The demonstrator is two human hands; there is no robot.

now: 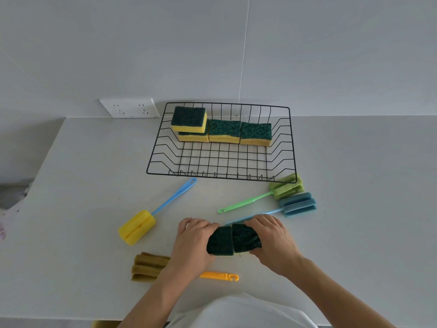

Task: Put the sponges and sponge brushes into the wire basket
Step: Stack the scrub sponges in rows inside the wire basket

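Green-topped sponges, one gripped in my left hand (191, 242) fingers, one in my right hand (274, 242), pressed side by side above the worktop (82, 185), near the wire basket (222, 176).

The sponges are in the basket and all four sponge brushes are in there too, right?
Not quite. The head view shows sponges in the wire basket, but all four sponge brushes are on the table outside it: the yellow-headed one, the green one, the blue one and the olive one. Two more sponges are in the left hand and right hand.
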